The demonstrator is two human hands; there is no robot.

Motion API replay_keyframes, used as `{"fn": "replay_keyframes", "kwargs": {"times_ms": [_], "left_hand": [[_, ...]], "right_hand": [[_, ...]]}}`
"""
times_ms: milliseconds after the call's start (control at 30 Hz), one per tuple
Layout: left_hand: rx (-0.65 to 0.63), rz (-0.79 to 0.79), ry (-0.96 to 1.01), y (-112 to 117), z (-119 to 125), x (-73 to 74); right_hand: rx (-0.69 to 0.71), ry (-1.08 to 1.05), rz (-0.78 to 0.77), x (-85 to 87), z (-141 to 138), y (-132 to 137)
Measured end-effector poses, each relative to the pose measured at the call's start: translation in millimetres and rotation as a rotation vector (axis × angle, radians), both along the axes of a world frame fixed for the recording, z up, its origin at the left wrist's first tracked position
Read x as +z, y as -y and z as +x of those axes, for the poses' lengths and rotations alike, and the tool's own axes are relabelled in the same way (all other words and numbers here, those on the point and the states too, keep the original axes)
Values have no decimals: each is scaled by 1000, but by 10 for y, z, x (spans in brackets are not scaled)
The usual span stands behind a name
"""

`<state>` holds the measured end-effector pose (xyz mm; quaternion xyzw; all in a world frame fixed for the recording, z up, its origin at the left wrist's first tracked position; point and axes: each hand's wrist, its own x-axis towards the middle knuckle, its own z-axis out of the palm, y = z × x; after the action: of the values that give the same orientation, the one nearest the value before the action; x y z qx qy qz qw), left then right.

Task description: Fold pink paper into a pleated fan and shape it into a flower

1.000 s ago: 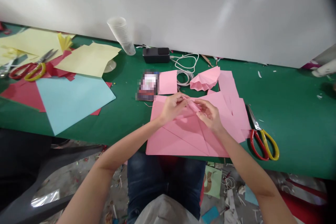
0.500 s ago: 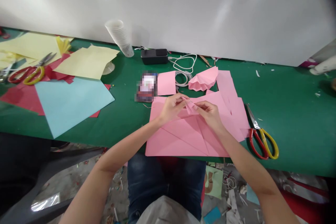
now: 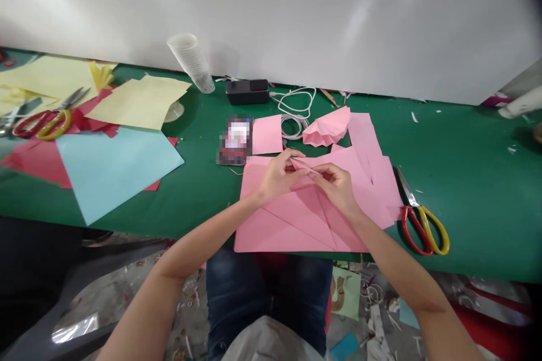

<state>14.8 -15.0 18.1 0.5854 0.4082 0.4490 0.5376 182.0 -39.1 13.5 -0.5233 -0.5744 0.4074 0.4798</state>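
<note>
Between my hands is a small folded piece of pink paper (image 3: 301, 164), partly hidden by the fingers. My left hand (image 3: 280, 174) grips its left end, thumb below and fingers above. At the other end my right hand (image 3: 336, 181) pinches it with thumb and fingertips. Both hands are over a stack of large pink sheets (image 3: 279, 228) that shows creased lines on top. Just beyond the hands lie a pleated pink paper piece (image 3: 328, 127) and a small pink square (image 3: 267, 134).
Scissors with red and yellow handles (image 3: 421, 220) lie right of the stack. Behind are a phone (image 3: 235, 141), a black box (image 3: 248, 92), a white cable (image 3: 296, 124) and leaning stacked cups (image 3: 192, 62). Blue paper (image 3: 118, 163), yellow sheets (image 3: 144, 100) and other scissors (image 3: 55, 118) are left.
My left thumb has slid right along the folded pink paper, close to my right thumb. The paper now appears narrower, turned nearly edge-on. Things on the table stay put.
</note>
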Motion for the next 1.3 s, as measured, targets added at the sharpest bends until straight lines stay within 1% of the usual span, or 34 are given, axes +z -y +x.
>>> {"fn": "replay_keyframes", "kwargs": {"times_ms": [233,367,500,567,667,733,867,933,1000,1100,1233,1300], "left_hand": [[18,46,1,5,-2,3],[-11,23,37,11,-4,8],[2,63,9,-6,-31,20],[-14,80,-2,-23,-57,27],[-67,24,20,-60,-100,22],[-89,-34,49,-94,-118,3],[-75,-124,101,-166,-112,-49],[-43,-131,97,-181,-96,-69],[4,-89,69,-170,-81,-76],[63,27,-24,-113,-74,-53],[97,206,-199,-17,-80,11],[87,251,-236,9,-79,23]], "right_hand": [[10,-18,-1,31,-10,2],[25,-65,-22,53,-7,-7],[63,-160,-117,7,49,-43],[100,-219,-175,-23,92,-70],[155,-272,-301,-38,161,-115],[147,-268,-337,-20,199,-139],[85,-148,-277,42,227,-155],[66,-103,-241,65,212,-146],[50,-103,-205,80,186,-131],[43,-161,-187,94,141,-105],[81,-202,-217,102,91,-69],[110,-194,-210,93,77,-57]]}}
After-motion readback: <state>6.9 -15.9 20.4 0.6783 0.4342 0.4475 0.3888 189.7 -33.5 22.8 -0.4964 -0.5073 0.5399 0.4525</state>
